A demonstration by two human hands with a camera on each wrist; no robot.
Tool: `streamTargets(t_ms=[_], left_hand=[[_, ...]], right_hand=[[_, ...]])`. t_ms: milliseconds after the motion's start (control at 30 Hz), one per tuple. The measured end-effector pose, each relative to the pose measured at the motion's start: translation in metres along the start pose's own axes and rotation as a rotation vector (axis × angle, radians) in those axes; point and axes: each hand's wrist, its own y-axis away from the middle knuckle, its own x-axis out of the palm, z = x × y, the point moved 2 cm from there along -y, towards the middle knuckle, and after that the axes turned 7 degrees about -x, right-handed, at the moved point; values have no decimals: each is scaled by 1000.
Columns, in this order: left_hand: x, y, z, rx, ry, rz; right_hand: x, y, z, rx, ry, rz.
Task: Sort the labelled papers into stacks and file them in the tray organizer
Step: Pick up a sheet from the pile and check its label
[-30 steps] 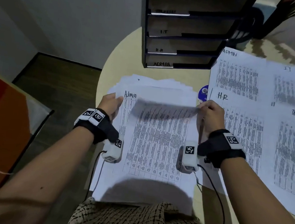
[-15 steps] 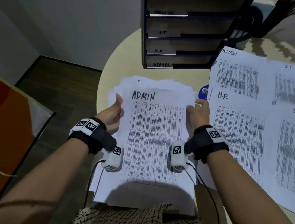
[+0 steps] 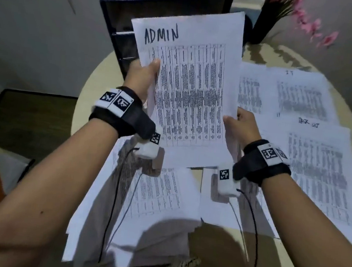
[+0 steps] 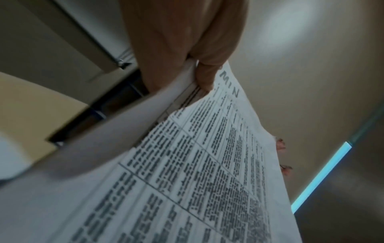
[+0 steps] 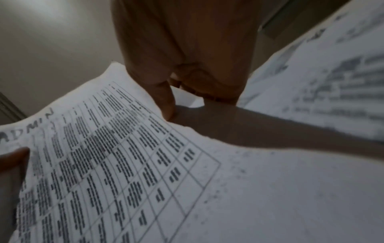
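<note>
The ADMIN sheet (image 3: 187,86), which half a second ago was lying flat on top of the near pile, is now being held up off the table, tilted with its handwritten heading at the far end and covering much of the dark tray organizer (image 3: 121,28) behind it. The left hand (image 3: 141,79) is pinching the sheet's left edge, thumb on the printed face and fingers behind, and the right hand (image 3: 240,125) is gripping the lower right edge the same way (the right wrist view shows the thumb pressed onto the page near the table grid). That lift probably means the person has read the label and is carrying the page toward the ADMIN stack or straight to its tray; which of the two cannot be told from here. The sheet is thin white office paper, bowing slightly between the two grips, printed with a dense ruled table of small black text under bold marker lettering. Beneath it, the unsorted pile (image 3: 152,196) is sitting at the near edge, loosely fanned. To the right, sorted sheets are lying flat, among them the IT stack (image 3: 295,96) farther away and the task list stack (image 3: 320,171) nearer. They are all resting on a round, pale table (image 3: 92,93), with pink flowers (image 3: 311,19) in a dark vase at the far right.
</note>
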Motion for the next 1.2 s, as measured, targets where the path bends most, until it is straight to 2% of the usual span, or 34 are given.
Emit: streamTargets(t_ms=[133, 300, 467, 533, 667, 733, 800, 867, 900, 967, 1033, 1133, 1200], left_hand=[[67, -23, -8, 61, -278, 164], [132, -43, 31, 34, -717, 283], [183, -48, 57, 75, -1345, 478], [192, -53, 65, 84, -1449, 523], [201, -63, 79, 202, -1624, 562], [205, -61, 78, 276, -1591, 562], [201, -63, 77, 282, -1416, 584], [194, -64, 75, 230, -1199, 582], [190, -64, 72, 262, -1127, 555], [184, -64, 69, 324, -1111, 509], [179, -65, 69, 314, -1102, 478], [174, -66, 77, 230, -1108, 432], [173, -64, 82, 183, -1102, 436]], right_hand=[[-65, -47, 3, -63, 144, -192], [-139, -104, 23, -153, 203, -377], [-170, -149, 29, -167, 143, -402], [-172, -165, 22, -144, 128, -390], [-167, -193, -6, -110, 136, -353], [-161, -198, -19, -63, 152, -304], [-153, -194, -30, 8, 165, -253], [-146, -185, -41, 96, 156, -204], [-144, -181, -47, 134, 150, -176], [-140, -171, -58, 213, 224, -113], [-137, -158, -65, 270, 371, -57], [-134, -140, -75, 370, 536, -18], [-132, -129, -75, 424, 568, -76]])
